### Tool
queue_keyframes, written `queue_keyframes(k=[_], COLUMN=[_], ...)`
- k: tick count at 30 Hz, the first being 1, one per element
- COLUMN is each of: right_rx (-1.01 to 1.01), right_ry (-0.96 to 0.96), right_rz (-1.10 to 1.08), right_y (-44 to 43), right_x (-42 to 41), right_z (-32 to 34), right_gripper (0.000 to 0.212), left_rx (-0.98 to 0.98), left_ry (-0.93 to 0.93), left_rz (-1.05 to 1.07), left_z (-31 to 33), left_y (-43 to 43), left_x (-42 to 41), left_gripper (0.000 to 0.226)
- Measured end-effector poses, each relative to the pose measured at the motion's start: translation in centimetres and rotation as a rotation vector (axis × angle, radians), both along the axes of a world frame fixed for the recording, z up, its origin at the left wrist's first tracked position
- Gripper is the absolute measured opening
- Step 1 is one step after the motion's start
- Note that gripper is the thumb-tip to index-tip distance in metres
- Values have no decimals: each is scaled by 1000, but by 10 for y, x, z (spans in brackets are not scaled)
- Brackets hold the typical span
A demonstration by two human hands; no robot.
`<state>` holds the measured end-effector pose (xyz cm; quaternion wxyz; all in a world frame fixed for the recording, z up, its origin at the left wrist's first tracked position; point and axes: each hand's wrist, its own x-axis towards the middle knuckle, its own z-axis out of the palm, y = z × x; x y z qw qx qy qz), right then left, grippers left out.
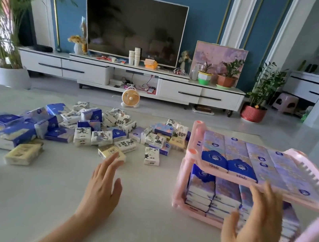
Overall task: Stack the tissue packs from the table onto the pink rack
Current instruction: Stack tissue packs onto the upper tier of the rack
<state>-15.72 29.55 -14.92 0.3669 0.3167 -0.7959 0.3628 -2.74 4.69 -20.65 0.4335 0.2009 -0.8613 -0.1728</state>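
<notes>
Both hands empty, fingers straight and spread. The left hand [102, 183] reaches over the surface [140, 212] toward the loose tissue packs [101, 136]. A cream pack [110, 153] lies just past its fingertips, likely the next pick. The right hand [252, 225] is at the front rim of the pink rack [196, 136], probably steadying it; contact unclear. Lower tier is full of stacks, top tier has one flat layer, so there's room. "Vinda" reads on the front top-tier packs [213, 163]; other print too small.

Pink rack [189, 154], two-tier, stood upright, right of the loose pile. Top layer of packs [252, 162], blue-purple, lay flat in one layer. Lower packs [224, 194] were stacked several high. Loose tissue packs [81, 131], blue, white and yellow, lay jumbled.
</notes>
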Motion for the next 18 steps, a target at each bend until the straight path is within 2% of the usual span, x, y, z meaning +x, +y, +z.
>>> queue_keyframes(k=[2,6,9,12,16,18], right_rx=[-20,126,188,240,230,252], right_ry=[30,6,-224,-424,-533,-520], right_rz=[217,554,651,691,732,738], right_y=[-29,-99,-151,-206,-286,-326], right_x=[25,53,53,49,46,45], right_z=[-2,-17,-31,-25,-11,-3], right_gripper=[44,43,47,37,34,37], left_rx=[52,68,161,225,325,343], left_ry=[61,105,144,177,207,220], left_rz=[60,160,288,337,427,423], left_z=[1,1,3,4,1,1], left_y=[-29,-86,-125,-148,-168,-167], left_x=[5,6,9,14,21,20], left_gripper=[39,38,37,37,41,43])
